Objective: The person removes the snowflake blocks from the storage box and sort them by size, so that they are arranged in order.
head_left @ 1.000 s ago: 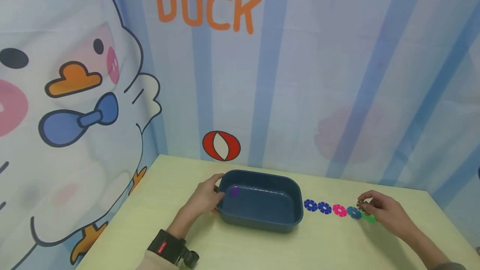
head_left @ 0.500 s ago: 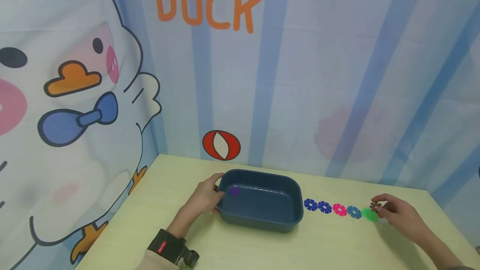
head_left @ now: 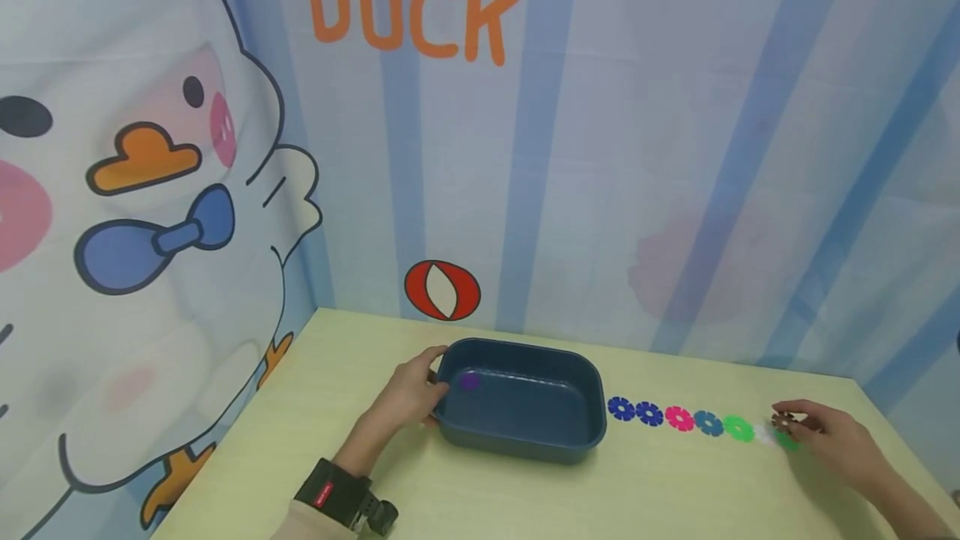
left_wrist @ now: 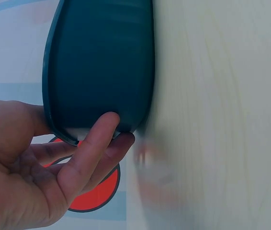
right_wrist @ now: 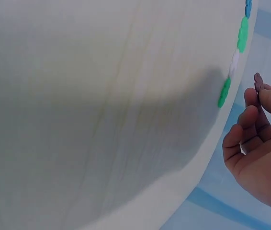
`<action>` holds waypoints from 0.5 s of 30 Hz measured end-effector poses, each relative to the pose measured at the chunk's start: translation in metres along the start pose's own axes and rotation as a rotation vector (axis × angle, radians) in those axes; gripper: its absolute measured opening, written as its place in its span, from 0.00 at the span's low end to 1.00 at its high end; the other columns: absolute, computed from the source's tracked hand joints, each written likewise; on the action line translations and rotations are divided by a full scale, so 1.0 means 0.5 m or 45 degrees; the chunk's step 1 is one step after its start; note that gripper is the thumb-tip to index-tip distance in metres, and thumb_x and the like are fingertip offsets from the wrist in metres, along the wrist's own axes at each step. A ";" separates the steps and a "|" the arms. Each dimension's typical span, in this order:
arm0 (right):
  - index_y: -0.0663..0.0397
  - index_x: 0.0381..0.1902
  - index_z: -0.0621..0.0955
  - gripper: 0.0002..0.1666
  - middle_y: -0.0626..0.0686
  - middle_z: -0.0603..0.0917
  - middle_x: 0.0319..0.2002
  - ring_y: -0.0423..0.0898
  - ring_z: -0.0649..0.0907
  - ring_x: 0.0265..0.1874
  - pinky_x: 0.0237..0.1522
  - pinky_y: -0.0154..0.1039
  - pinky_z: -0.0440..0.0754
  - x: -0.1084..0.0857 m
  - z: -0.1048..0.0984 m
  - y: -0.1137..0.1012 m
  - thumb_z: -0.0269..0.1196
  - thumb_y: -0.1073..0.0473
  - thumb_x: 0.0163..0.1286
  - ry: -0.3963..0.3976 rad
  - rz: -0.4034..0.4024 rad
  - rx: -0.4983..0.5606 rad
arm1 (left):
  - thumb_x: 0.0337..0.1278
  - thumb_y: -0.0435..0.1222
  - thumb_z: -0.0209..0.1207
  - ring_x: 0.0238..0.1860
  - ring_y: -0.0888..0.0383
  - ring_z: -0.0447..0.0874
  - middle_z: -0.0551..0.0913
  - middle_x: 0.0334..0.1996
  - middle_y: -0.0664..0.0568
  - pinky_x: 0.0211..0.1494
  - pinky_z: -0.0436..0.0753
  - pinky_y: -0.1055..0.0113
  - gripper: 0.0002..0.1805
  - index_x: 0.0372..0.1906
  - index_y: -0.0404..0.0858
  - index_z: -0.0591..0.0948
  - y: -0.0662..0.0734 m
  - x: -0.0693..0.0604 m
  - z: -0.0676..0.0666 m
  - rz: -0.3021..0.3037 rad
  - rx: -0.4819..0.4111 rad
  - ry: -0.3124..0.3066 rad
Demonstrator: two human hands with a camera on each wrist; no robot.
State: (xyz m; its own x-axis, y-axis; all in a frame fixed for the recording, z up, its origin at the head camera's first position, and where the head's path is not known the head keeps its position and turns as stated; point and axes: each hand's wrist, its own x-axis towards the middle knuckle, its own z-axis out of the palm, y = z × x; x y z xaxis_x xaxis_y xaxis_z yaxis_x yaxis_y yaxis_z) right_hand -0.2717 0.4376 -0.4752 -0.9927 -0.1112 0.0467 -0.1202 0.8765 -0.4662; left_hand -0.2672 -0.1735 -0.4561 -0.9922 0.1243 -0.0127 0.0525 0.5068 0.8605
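Observation:
My left hand (head_left: 411, 392) grips the left end of a dark blue rectangular basin (head_left: 517, 444), thumb over the rim and fingers against the outer wall in the left wrist view. Inside the basin lies a purple disc (head_left: 469, 381). My right hand (head_left: 843, 442) pinches a brown snowflake disc (head_left: 782, 422) between thumb and index finger, held above the table at the right. Beneath it is a dark green disc (right_wrist: 224, 92), partly hidden by the hand in the head view. A white disc (head_left: 765, 434) lies just left of that one.
A row of notched discs runs rightward from the basin: two blue, a pink disc (head_left: 680, 419), a teal disc (head_left: 708, 423) and a light green disc (head_left: 738, 429). The pale yellow table (head_left: 480, 498) meets a printed duck curtain (head_left: 600, 190) behind and at the left.
My right hand has moved rightward along the row with the brown disc, uncovering the light green and white discs. The left hand and basin have stayed in place.

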 end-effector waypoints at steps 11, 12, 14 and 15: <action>0.78 0.60 0.76 0.22 0.63 0.87 0.38 0.55 0.86 0.35 0.31 0.50 0.85 -0.009 -0.008 0.044 0.59 0.64 0.78 -0.013 0.102 -0.076 | 0.70 0.25 0.58 0.22 0.54 0.87 0.84 0.46 0.35 0.23 0.92 0.57 0.35 0.80 0.35 0.65 -0.001 0.001 0.001 0.007 0.009 0.005; 0.79 0.60 0.76 0.22 0.64 0.87 0.38 0.56 0.86 0.35 0.32 0.51 0.86 -0.010 -0.008 0.045 0.59 0.63 0.78 -0.013 0.122 -0.078 | 0.70 0.25 0.58 0.22 0.54 0.87 0.84 0.46 0.35 0.23 0.92 0.57 0.35 0.80 0.35 0.65 0.000 0.001 0.001 0.008 0.008 0.005; 0.80 0.59 0.74 0.23 0.66 0.87 0.38 0.59 0.86 0.36 0.33 0.54 0.86 -0.011 -0.010 0.047 0.59 0.62 0.79 -0.020 0.157 -0.060 | 0.70 0.25 0.57 0.22 0.54 0.87 0.84 0.45 0.35 0.23 0.92 0.56 0.35 0.80 0.34 0.65 0.002 0.001 0.000 0.009 0.009 0.005; 0.80 0.59 0.74 0.23 0.66 0.87 0.38 0.59 0.86 0.36 0.34 0.54 0.86 -0.011 -0.011 0.048 0.59 0.62 0.79 -0.018 0.168 -0.056 | 0.70 0.25 0.57 0.22 0.53 0.87 0.84 0.45 0.34 0.24 0.92 0.56 0.35 0.80 0.34 0.65 0.003 0.001 0.000 0.010 0.008 0.005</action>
State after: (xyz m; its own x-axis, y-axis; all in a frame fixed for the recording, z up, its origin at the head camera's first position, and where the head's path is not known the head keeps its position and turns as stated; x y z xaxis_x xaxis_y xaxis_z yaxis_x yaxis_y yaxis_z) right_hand -0.2691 0.4617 -0.4817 -0.9997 0.0001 -0.0252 0.0109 0.9036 -0.4283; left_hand -0.2678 -0.1728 -0.4549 -0.9921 0.1253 -0.0037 0.0613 0.5109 0.8574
